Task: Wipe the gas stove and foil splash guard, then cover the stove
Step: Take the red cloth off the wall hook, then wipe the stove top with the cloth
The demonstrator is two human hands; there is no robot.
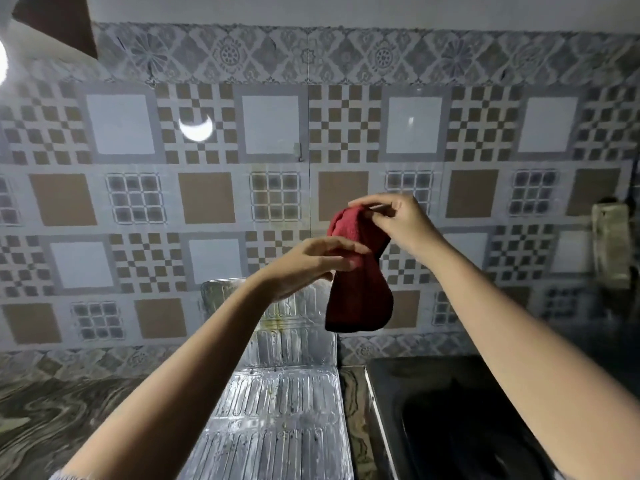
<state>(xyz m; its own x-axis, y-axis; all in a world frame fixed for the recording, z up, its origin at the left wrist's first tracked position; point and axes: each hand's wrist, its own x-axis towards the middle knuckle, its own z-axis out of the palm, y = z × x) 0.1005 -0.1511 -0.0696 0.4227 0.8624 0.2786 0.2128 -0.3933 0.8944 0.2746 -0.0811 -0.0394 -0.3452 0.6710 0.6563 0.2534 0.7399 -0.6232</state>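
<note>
Holding a red cloth (356, 271) up in the air in front of a tiled wall (207, 188), both bare hands are raised at about the same height. The right hand (398, 221) is pinching the top edge of the cloth between thumb and fingertips, so the cloth is hanging down from it in a loose fold. The left hand (304, 268) is lying against the middle of the cloth from the left side, its fingers curling lightly around the fabric where it narrows. Both forearms are reaching up from the bottom corners of the view.

Below the hands, a ribbed foil splash guard (287, 393) is standing against the wall and running down toward the viewer, shiny and flecked with small stains. Just to its right, a dark, glossy gas stove (450, 410) is sitting on a marbled counter (52, 410), its top hard to make out in the dim light. The wall behind is showing a pattern of brown, white and checkered squares, with a bright reflection of a lamp (195, 128) glinting on it upper left.
</note>
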